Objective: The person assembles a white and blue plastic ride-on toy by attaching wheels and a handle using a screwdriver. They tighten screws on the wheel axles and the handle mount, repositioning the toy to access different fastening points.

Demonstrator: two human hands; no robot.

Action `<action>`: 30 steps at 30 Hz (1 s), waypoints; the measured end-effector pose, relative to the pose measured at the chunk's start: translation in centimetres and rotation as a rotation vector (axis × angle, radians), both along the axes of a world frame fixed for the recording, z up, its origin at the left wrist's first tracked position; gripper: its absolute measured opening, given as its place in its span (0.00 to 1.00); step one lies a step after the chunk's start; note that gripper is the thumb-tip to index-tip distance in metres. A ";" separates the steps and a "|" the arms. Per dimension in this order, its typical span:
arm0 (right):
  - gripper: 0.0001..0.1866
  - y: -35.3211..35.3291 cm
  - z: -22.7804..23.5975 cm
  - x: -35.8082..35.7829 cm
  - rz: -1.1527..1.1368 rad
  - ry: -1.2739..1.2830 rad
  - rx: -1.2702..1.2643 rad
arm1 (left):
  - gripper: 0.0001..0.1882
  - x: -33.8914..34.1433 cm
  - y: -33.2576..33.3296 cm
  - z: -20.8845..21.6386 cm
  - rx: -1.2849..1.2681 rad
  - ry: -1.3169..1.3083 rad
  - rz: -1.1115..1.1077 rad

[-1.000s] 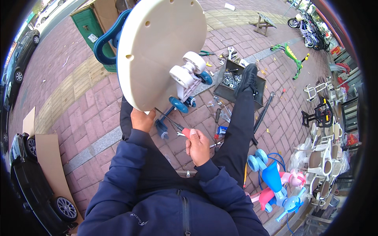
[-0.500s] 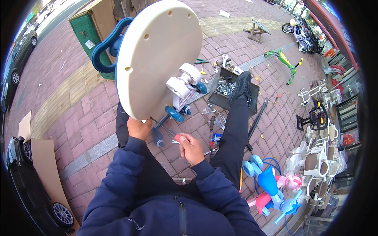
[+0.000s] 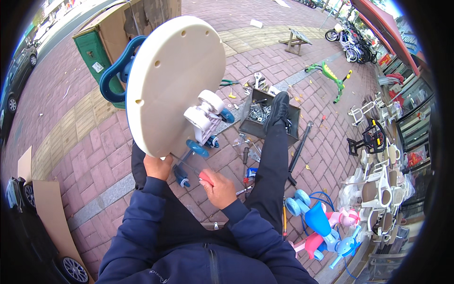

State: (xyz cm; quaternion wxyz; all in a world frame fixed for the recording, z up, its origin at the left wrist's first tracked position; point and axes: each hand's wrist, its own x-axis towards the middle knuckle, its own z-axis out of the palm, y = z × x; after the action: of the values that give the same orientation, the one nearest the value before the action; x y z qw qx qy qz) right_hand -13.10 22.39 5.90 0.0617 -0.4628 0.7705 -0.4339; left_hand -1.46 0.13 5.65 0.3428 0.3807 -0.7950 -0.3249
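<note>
A large ride-on toy [image 3: 177,75], perhaps a swing car, stands tilted up in front of me with its cream, oval underside toward me. A blue loop handle [image 3: 109,75] shows behind its left edge. White wheels [image 3: 196,116] and blue wheels [image 3: 197,148] stick out from its lower right. My left hand [image 3: 158,167] is closed on the toy's bottom edge. My right hand [image 3: 220,189] grips the red handle of a screwdriver [image 3: 205,177]. Its thin shaft points up-left toward the edge beside my left hand; the tip is hard to make out. A blue caster [image 3: 180,176] shows below the shaft.
Beyond my right foot [image 3: 279,111] a dark metal tray [image 3: 293,124] holds loose hardware. Pliers [image 3: 229,82] and a long black bar [image 3: 300,154] lie around it. A blue-and-pink tricycle [image 3: 321,222] and white chairs [image 3: 378,189] stand right; cardboard boxes [image 3: 104,35] stand far left.
The whole view has shifted, so toy, hands and ground all sit further left and lower in the picture. The grips and the screwdriver's angle look the same.
</note>
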 end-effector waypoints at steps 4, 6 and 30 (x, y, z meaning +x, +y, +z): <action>0.21 0.6 0.5 1.3 -0.034 0.098 0.209 | 0.20 0.0 -0.1 -0.1 -0.016 -0.018 -0.002; 0.22 0.2 -0.1 1.4 -0.038 0.058 0.048 | 0.20 0.0 -0.2 -0.1 -0.013 0.007 -0.004; 0.21 -0.2 -2.4 -1.4 0.105 -1.254 0.074 | 0.16 -0.3 0.4 0.7 -0.026 -0.009 0.034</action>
State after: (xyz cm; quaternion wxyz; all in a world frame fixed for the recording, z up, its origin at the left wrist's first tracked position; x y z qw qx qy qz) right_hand -14.46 22.19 3.52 0.5388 -0.1552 0.5787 -0.5922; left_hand -1.76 0.54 6.34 0.3496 0.3909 -0.7941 -0.3070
